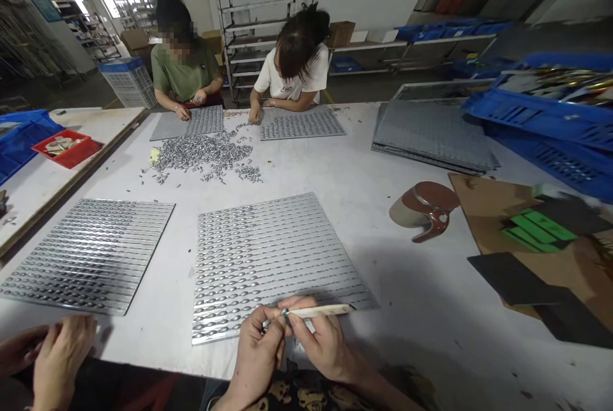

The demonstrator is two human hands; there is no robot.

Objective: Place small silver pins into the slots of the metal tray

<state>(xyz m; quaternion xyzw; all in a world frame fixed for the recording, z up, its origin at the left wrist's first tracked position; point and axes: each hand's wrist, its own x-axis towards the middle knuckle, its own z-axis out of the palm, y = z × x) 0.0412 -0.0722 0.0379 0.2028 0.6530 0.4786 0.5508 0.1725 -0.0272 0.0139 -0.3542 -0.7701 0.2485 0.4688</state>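
My left hand (256,342) and my right hand (322,339) meet at the near edge of a grey ribbed metal tray (268,251) filled with rows of small metal pieces. The right hand holds a thin pale stick (320,311) that points right along the tray's front edge. The left hand pinches a tiny metal piece (284,313) at the stick's left tip. Both hands hover just above the tray's near rim.
A second filled tray (90,254) lies to the left, with another person's hands (52,353) at its near side. A heap of loose metal pieces (204,156) lies mid-table. Two people work at trays opposite. Stacked trays (431,133), blue crates (546,114), a brown jug (424,207) and cardboard (536,232) fill the right.
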